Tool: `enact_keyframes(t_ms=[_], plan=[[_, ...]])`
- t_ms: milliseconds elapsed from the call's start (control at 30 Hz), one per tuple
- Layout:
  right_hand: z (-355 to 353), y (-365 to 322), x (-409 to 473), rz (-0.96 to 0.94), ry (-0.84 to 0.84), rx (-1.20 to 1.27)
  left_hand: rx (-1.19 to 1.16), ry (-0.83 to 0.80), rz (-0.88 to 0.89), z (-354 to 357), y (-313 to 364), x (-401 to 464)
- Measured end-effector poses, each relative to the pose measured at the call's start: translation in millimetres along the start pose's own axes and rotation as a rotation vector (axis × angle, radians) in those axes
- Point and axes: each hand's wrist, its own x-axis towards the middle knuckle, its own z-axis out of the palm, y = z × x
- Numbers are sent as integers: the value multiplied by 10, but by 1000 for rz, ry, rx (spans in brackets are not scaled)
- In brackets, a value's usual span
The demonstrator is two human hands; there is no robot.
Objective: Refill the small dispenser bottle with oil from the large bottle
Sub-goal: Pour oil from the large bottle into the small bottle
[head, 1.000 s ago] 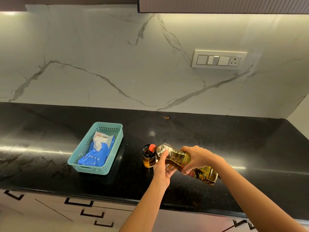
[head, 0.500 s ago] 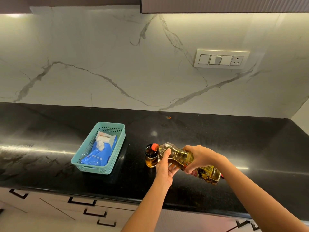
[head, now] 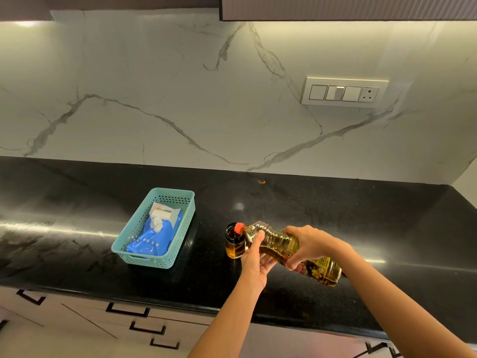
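Observation:
A small glass dispenser bottle (head: 234, 245) stands upright on the black counter, holding amber oil in its lower part. The large clear oil bottle (head: 277, 244) with a yellow-red label is tipped to the left, its red spout (head: 239, 228) over the small bottle's mouth. My right hand (head: 311, 245) grips the large bottle around its middle. My left hand (head: 254, 259) supports the large bottle's shoulder from below, thumb on top, just right of the small bottle. No oil stream can be made out.
A teal plastic basket (head: 134, 250) with a blue wipes pack sits to the left of the bottles. The black counter (head: 361, 223) runs to a marble backsplash with a switch panel (head: 344, 93). Drawers lie below the counter's front edge.
Both hands and the tipped bottle hold nearly the same pose over the small bottle. Only the camera view shifts slightly.

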Motion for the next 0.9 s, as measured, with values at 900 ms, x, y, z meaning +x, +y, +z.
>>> enact_keyframes(t_ms=[900], plan=[[-18, 11, 12, 10, -9, 0, -10, 18, -3, 19, 8, 0]])
